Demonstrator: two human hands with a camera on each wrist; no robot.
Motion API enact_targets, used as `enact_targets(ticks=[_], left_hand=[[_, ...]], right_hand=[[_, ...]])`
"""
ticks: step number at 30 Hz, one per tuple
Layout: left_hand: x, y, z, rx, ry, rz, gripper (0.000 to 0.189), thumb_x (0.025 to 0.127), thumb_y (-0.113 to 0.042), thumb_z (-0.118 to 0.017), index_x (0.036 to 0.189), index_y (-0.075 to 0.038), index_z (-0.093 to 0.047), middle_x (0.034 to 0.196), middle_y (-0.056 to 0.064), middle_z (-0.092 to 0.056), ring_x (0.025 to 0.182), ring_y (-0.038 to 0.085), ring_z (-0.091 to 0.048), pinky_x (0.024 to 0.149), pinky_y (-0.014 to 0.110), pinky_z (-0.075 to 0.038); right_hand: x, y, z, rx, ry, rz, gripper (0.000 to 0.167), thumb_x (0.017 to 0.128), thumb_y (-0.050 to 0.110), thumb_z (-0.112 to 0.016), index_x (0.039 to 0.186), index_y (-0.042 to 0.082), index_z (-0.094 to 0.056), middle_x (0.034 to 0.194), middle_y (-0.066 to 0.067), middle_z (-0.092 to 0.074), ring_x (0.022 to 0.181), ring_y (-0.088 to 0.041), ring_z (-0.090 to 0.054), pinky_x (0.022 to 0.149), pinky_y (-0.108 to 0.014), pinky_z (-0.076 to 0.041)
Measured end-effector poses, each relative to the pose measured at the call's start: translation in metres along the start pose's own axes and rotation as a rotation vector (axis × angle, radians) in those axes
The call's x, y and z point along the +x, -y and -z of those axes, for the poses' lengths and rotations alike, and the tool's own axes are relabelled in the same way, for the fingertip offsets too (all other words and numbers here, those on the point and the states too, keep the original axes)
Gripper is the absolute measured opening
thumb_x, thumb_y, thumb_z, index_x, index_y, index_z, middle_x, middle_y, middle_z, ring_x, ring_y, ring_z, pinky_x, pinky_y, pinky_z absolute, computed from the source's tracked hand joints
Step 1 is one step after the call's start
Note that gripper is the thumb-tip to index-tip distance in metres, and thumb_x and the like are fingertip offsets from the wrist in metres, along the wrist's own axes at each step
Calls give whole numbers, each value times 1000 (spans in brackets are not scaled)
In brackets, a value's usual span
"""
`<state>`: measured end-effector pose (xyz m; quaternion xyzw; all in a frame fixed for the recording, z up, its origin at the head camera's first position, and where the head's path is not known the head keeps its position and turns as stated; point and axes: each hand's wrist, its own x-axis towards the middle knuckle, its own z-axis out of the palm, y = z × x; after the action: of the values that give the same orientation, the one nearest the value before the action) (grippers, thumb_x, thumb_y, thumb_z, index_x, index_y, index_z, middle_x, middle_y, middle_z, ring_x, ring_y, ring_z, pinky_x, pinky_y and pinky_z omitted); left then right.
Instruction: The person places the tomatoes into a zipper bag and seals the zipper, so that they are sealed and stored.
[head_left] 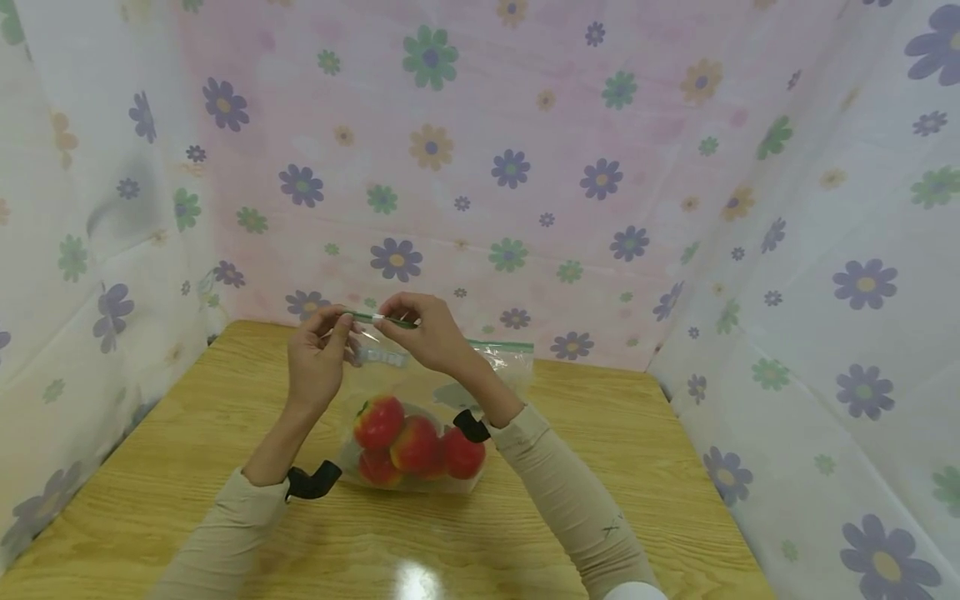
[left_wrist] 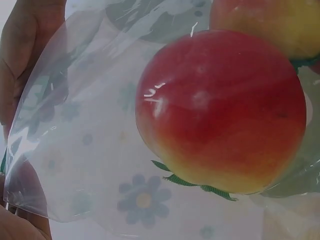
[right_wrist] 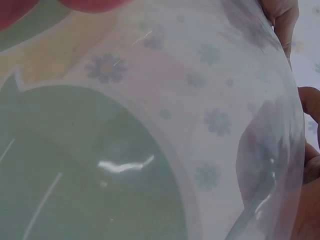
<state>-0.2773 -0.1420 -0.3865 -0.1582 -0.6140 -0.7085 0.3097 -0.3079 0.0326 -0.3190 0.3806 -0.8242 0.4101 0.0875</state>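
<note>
A clear plastic zip bag [head_left: 513, 360] stands on the wooden table, with a green zip strip along its top edge. Several round red and yellow fruits [head_left: 415, 446] lie in its lower part; one fruit [left_wrist: 222, 112] with green leaves fills much of the left wrist view. My left hand [head_left: 317, 357] pinches the left end of the zip strip between thumb and fingers. Close beside it, my right hand [head_left: 427, 333] pinches the strip at a small white slider [head_left: 378, 317]. The right wrist view shows a printed green shape [right_wrist: 95, 160] on the bag, with fingers partly behind the plastic.
The wood-grain table [head_left: 600, 467] reaches back to a flower-printed cloth wall [head_left: 510, 108]. Similar cloth hangs along the left and right sides. A black wrist mount [head_left: 313, 481] sits on the left sleeve, another black mount [head_left: 471, 426] on the right.
</note>
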Motion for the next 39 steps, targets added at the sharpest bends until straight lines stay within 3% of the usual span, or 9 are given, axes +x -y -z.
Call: enact_targets(ticks=[8,17,25,33,39], left_hand=[[3,-3,0,-20,10,-7,23,104,-7,-57,110,15,-61,82,1,-65,59,7,-63,49,19,-55],[12,-10,-10,-15,41,-26,22,104,-7,-57,113,12,-59,87,-2,-67,63,7,-63,54,17,-55],[19,-5,-19,-29,25,-109,18,101,0,-60,107,17,-55,82,-4,-66,59,6,-59,52,15,-51],[13,0,-22,-32,0,-111,18,101,-1,-61,107,15,-56,82,10,-63,59,6,-57,51,15,-50],[9,1,-18,-37,-48,-47,23,102,-5,-60,110,16,-55,81,5,-61,59,6,-57,51,15,-49]], right_hand=[[1,-3,6,-44,-11,21,12,100,17,-67,106,8,-72,99,-4,-70,83,-15,-62,73,-20,-52],[6,3,19,-101,-49,96,11,99,13,-69,106,6,-72,93,-6,-70,77,-17,-60,71,-21,-51],[7,7,22,-125,-57,86,15,99,13,-68,110,4,-70,97,-8,-68,83,-21,-60,75,-24,-51],[11,-1,21,-90,13,65,9,99,13,-67,104,5,-68,95,-7,-65,81,-20,-59,72,-19,-48],[13,-6,21,-61,68,71,9,100,14,-66,105,6,-68,94,-6,-67,84,-14,-60,75,-20,-50]])
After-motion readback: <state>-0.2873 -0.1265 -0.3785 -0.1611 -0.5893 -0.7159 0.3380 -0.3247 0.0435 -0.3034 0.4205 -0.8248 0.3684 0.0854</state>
